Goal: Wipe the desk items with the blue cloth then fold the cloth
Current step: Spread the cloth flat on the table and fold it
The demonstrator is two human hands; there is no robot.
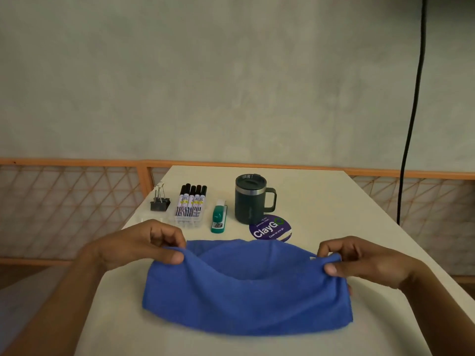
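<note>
The blue cloth lies doubled over on the white desk in front of me, its upper edge lifted. My left hand pinches the cloth's upper left corner between thumb and fingers. My right hand pinches the upper right corner the same way. Behind the cloth stand the desk items: black binder clips, a clear case of black-capped markers, a green stapler and a dark green lidded mug.
A round purple sticker lies flat just beyond the cloth, by the mug. The desk's edges fall away at left and right. An orange lattice railing runs behind, and a black cable hangs down the wall at right.
</note>
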